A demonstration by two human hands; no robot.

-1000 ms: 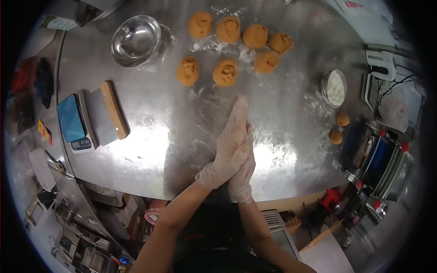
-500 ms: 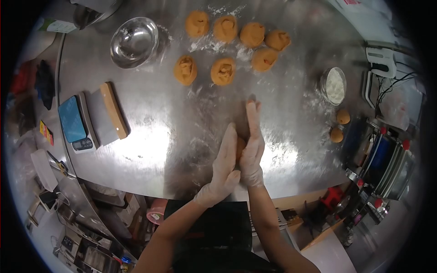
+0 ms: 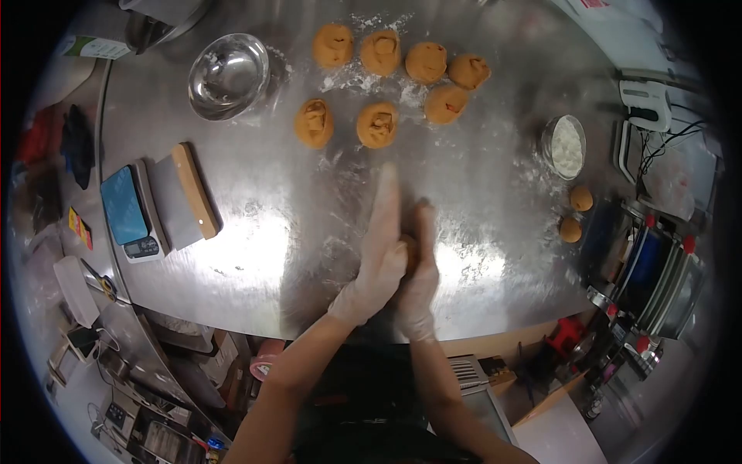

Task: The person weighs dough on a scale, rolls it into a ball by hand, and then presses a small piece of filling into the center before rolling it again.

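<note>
A small brown dough ball [image 3: 410, 250] is pressed between my two gloved palms, mostly hidden by them. My left hand [image 3: 377, 259] lies along its left side, fingers stretched toward the far side of the steel table. Against the ball's right side rests my right hand [image 3: 420, 286], slightly smeared by motion and set nearer to me. Beyond my fingers sit several larger orange-brown dough pieces, among them one with a folded top [image 3: 377, 125] and one to its left [image 3: 314, 124].
A metal bowl [image 3: 229, 77] stands at the far left. Nearer are a bench scraper with a wooden handle [image 3: 194, 190] and a digital scale [image 3: 133, 209]. On the right are a bowl of flour [image 3: 567, 148] and two small brown balls, the nearer one [image 3: 570, 229] close to a roller machine [image 3: 653, 271].
My left hand has slid forward while my right hand has drawn back toward me. The dough ball stays between the palms.
</note>
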